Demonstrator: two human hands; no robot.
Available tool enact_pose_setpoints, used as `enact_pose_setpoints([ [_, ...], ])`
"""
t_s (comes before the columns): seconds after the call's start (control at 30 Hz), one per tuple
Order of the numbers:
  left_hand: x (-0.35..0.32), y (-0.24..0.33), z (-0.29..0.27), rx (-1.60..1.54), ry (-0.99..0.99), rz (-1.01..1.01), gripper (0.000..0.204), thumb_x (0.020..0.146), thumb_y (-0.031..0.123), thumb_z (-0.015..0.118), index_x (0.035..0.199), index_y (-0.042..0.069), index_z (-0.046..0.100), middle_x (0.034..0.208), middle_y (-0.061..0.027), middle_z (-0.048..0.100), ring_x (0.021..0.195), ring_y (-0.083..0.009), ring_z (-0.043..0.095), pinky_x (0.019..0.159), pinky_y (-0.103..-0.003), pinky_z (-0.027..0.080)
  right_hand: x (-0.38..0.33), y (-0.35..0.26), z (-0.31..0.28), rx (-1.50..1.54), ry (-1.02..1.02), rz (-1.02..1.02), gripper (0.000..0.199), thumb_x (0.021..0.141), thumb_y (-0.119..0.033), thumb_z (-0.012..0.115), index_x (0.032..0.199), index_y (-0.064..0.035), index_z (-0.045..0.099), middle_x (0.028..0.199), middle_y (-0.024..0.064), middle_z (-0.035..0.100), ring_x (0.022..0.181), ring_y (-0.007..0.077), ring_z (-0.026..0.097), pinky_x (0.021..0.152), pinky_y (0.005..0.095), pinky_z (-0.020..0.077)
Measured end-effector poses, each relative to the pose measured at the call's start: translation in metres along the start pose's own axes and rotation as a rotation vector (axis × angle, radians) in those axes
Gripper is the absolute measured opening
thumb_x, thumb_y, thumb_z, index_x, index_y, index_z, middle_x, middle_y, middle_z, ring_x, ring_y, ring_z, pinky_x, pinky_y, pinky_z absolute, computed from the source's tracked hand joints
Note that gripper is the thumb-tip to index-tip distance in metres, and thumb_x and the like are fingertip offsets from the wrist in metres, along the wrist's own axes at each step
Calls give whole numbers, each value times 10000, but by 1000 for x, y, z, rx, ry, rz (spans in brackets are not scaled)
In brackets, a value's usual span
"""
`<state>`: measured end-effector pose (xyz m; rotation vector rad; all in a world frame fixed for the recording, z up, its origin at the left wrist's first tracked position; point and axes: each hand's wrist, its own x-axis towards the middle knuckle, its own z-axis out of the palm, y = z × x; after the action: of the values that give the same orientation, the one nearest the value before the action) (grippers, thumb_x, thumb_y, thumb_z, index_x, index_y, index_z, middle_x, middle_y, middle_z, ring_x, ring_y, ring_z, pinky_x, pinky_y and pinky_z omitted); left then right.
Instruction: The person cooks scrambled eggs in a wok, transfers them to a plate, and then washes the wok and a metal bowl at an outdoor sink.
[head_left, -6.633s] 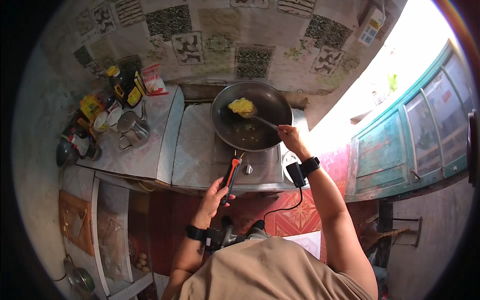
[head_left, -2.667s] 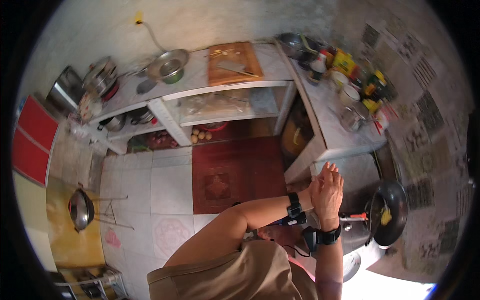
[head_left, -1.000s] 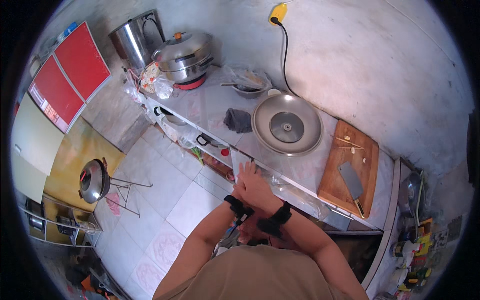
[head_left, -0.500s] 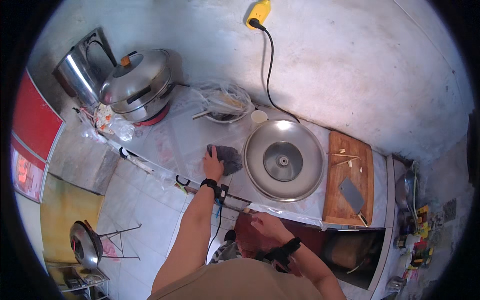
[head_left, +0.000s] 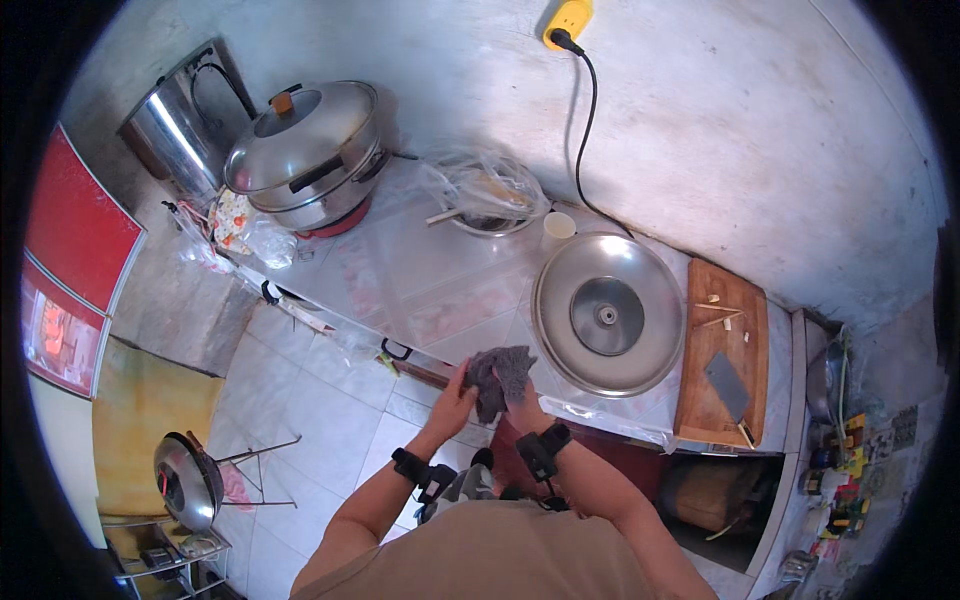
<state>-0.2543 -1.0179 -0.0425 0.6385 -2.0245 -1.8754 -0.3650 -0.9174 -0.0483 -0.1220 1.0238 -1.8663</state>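
A grey cloth (head_left: 497, 376) hangs bunched between my two hands, just in front of the counter's near edge. My left hand (head_left: 455, 402) grips its left side. At the cloth's lower right, my right hand (head_left: 524, 408) closes on it, with some fingers hidden behind the fabric. Right of the cloth stands a large round steel pan with its domed lid (head_left: 648, 300) on the counter. Dark bands with small devices circle both my wrists.
A cutting board (head_left: 690, 400) on the right bears a cleaver (head_left: 728, 386) and pale pieces. Behind are a white cup (head_left: 558, 229) and a bag-covered bowl (head_left: 490, 195). A lidded steamer pot (head_left: 310, 150) stands at left. A black cord (head_left: 583, 130) runs down from a yellow socket (head_left: 570, 18).
The cloth has come off the counter toward me in my left hand. My right hand has risen and taken hold of it too. The view has shifted slightly.
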Motion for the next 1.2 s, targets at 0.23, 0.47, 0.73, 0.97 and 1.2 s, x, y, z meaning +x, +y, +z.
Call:
enact_pose_setpoints([
  [0.23,19,23,-40,978,-515,347,422,809,245,528,1177,58,437,1191,-137,489,1103,-270,454,945,-354,344,12,-12,62,-1300,-527,-702,492,670,-278,645,1080,-53,492,1060,188,517,1003,344,489,856,399,397],
  [0.47,24,23,-27,659,-781,421,396,768,315,574,1096,102,511,1140,-117,528,1081,-238,467,944,-340,343,5,-26,74,-1379,-119,-422,396,688,-304,631,990,-78,510,958,175,560,851,354,543,704,421,438],
  [0.73,107,31,-56,987,-843,301,378,741,270,565,1067,79,554,1053,-136,569,1007,-265,520,874,-355,406,16,-28,69,-1199,-83,-784,354,712,-300,617,977,-72,558,828,153,600,834,330,560,701,392,453],
  [0.97,246,58,-61,1115,-112,629,273,715,168,592,985,132,600,1218,-149,445,1123,-307,419,898,-446,367,22,-19,35,-1407,326,-739,569,705,-261,647,1174,-4,451,1108,256,481,1072,386,443,922,389,358],
  [1.2,315,67,-35,1357,-65,334,413,717,195,592,1105,68,530,1379,-96,246,1283,-260,185,990,-574,168,-24,-20,-23,-1572,-45,-97,562,752,-330,588,1180,3,437,1207,246,401,1098,383,412,917,436,356],
])
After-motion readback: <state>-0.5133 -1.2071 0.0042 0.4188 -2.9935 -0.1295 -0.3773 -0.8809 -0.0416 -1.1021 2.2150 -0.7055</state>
